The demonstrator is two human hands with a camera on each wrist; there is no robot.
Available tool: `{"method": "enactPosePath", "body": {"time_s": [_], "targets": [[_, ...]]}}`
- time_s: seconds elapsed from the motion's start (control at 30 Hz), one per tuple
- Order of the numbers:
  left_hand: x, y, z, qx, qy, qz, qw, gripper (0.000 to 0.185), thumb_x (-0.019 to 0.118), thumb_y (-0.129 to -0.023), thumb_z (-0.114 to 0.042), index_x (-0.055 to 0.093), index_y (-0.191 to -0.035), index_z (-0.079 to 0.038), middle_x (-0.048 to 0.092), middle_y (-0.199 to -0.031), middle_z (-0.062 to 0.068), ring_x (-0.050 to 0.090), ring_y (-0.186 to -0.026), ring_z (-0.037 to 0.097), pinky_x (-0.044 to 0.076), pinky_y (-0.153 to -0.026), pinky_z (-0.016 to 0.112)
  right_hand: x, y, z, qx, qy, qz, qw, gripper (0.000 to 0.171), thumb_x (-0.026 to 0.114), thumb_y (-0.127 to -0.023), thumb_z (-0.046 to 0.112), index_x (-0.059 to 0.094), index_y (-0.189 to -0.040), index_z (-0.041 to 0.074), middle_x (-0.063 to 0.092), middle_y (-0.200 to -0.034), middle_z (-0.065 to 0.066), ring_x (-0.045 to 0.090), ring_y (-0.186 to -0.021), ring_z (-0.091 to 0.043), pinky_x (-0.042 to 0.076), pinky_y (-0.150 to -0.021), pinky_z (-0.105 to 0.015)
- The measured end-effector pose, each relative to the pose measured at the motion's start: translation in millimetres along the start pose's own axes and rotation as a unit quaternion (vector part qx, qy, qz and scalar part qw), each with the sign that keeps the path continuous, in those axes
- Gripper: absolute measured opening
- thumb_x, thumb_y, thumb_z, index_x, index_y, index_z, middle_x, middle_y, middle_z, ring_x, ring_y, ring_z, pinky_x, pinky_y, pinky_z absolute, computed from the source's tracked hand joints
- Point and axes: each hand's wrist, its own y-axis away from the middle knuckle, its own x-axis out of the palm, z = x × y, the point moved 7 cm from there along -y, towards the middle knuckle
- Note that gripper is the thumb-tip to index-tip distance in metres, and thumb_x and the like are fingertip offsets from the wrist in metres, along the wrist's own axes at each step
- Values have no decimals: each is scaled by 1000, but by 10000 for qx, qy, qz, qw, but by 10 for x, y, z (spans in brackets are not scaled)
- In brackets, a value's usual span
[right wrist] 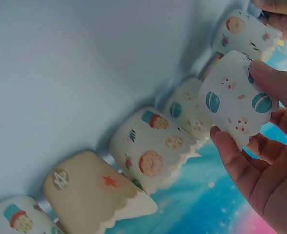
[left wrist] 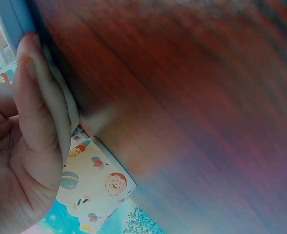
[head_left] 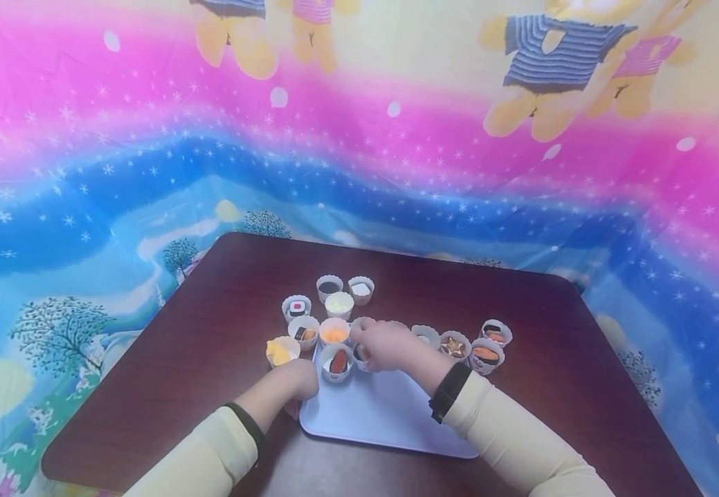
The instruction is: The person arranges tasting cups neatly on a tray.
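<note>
My right hand (head_left: 384, 345) pinches a paper cup (right wrist: 238, 100) between thumb and fingertips (right wrist: 275, 80), and it sits at the far edge of the tray (head_left: 384, 414), just right of the salmon cup (head_left: 337, 362) that already stands on the tray's far left corner. From the wrist view the cup I hold is white with printed sweets and a scalloped rim, and a row of like cups (right wrist: 150, 148) lies close beside it along the pale tray surface. My left hand (head_left: 300, 379) curls round the tray's near-left edge, thumb (left wrist: 33, 97) pressed flat on the rim where it meets the table (left wrist: 192, 107), so it grips the tray. Just left of that hand stands the yellow cup (head_left: 281, 351). Beyond the tray sit the orange cup (head_left: 335, 331), a roll cup (head_left: 304, 331), another roll cup (head_left: 297, 306), a white cup (head_left: 339, 302), a dark cup (head_left: 330, 286) and a pale cup (head_left: 361, 288). To my right stand the star cup (head_left: 455, 344) and two more salmon cups (head_left: 486, 355). The dark brown table carries all of it, and a bright printed cloth (head_left: 86, 172) with bears and trees hangs behind and around it.
</note>
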Motion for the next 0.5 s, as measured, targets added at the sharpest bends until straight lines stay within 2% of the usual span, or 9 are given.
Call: {"method": "enactPosePath", "body": {"time_s": [0.03,0.1,0.27,0.37,0.5], "targets": [[3,-3,4,-32,73,3,10000,26,70,-61,10,54,-79,-2,49,-72,9,48,-65,21,43,-55,27,15,-5,2,2,86,-38,10000,34,73,-73,27,53,-101,26,46,-95,3,49,-63,-13,41,-54,-31],[5,-6,-7,48,-182,34,9998,28,71,-60,9,55,-79,-3,49,-73,8,48,-66,20,41,-57,27,48,-14,1,13,206,-105,9997,34,73,-73,29,54,-102,27,45,-96,3,48,-62,-12,41,-56,-33],[4,0,-18,133,-354,32,9993,27,72,-60,8,56,-79,-3,49,-74,7,47,-68,20,42,-62,27,134,-32,5,-19,300,-129,9995,33,71,-74,30,53,-101,28,44,-90,4,48,-61,-9,40,-66,-38],[0,7,-10,124,-179,-80,9997,19,69,-64,5,55,-73,-3,48,-70,7,46,-66,19,42,-64,28,176,-40,23,-131,256,-105,9995,31,69,-76,27,53,-102,25,44,-89,2,47,-59,-9,40,-65,-32],[-3,6,-28,328,-525,-146,9980,20,70,-63,1,52,-68,-5,45,-66,6,43,-64,19,40,-66,28,214,-49,32,-187,207,-59,9996,35,67,-76,25,54,-108,20,45,-91,0,47,-61,-8,40,-55,-23]]}}
